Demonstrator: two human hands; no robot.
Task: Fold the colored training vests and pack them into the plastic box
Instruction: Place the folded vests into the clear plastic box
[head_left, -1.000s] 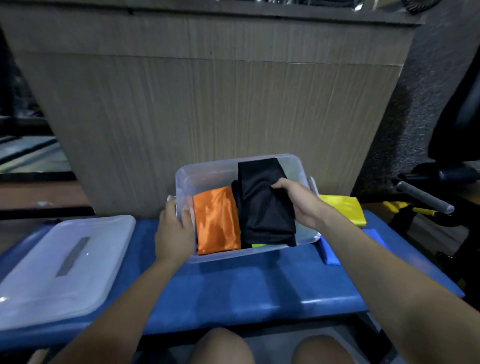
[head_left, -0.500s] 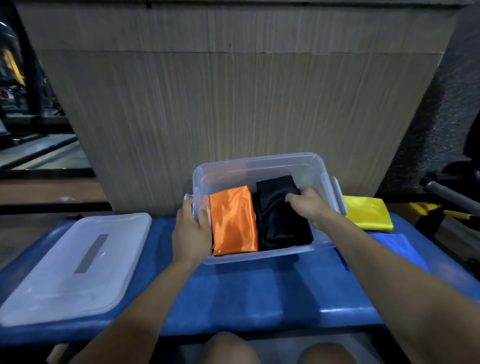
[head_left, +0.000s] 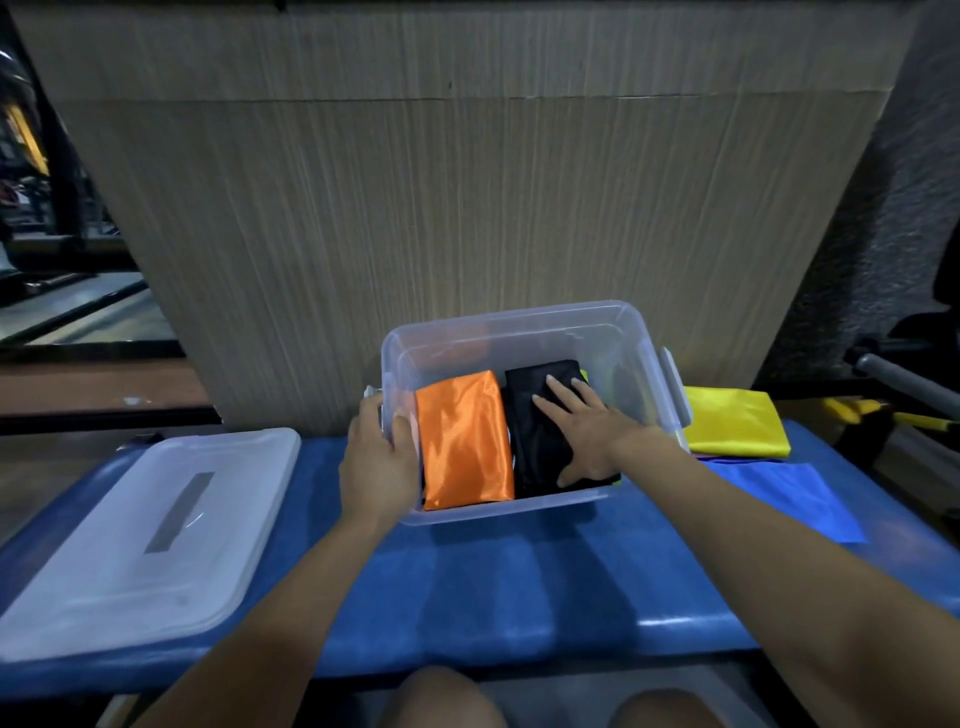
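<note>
A clear plastic box (head_left: 618, 332) stands on a blue padded bench (head_left: 519, 582). Inside it lie a folded orange vest (head_left: 462, 441) on the left and a folded black vest (head_left: 530, 436) on the right, with a sliver of lime fabric showing under the black one. My right hand (head_left: 579, 431) presses flat on the black vest with straight fingers. My left hand (head_left: 379, 457) grips the box's left rim, thumb inside. A folded yellow vest (head_left: 732, 421) and a blue one (head_left: 779, 493) lie on the bench right of the box.
The box's clear lid (head_left: 135, 535) lies upside down on the bench's left end. A tall wood-grain panel (head_left: 467, 208) rises right behind the box. Metal bars and yellow-handled gear (head_left: 893, 400) sit at the far right. My knees show below the bench's front edge.
My right hand lowered the black vest into the box beside the orange one, then let go and flattened on top of it. My left hand kept its hold on the rim.
</note>
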